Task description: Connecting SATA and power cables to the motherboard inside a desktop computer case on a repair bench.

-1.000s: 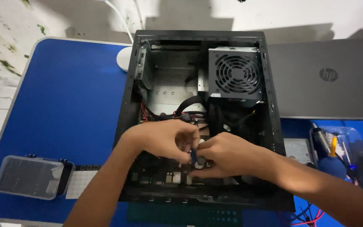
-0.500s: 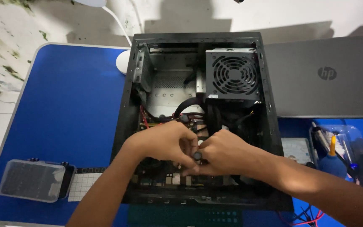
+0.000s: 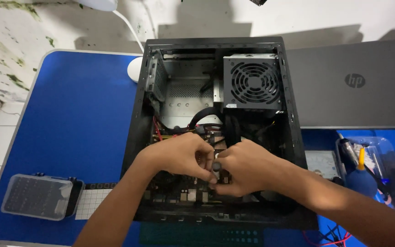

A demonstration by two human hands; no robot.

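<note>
Seen from the head camera only. Down inside the open computer case (image 3: pixel 145 137), lying on its side, both hands meeting over the motherboard (image 3: pixel 179 194). Left hand (image 3: pixel 179 158) curled, fingertips pinched on a small dark part (image 3: pixel 216 165); right hand (image 3: pixel 248 169) clenched around the same part from the other side. Sits right between the two sets of fingertips, touching both, neither hand clearly nearer. Long axis too small and too covered to tell; what the part is, likewise. Just beyond the hands, a bundle of black cables (image 3: pixel 206 116), then the power supply (image 3: pixel 252 82) with its round fan grille at the far right corner. Underneath, a blue table (image 3: pixel 74 119); closed grey laptop (image 3: pixel 357 87) beside the case, clear bit box (image 3: pixel 37 196) near left, tray of tools (image 3: pixel 380 174) near right. Stained white wall (image 3: pixel 19 41) behind.
</note>
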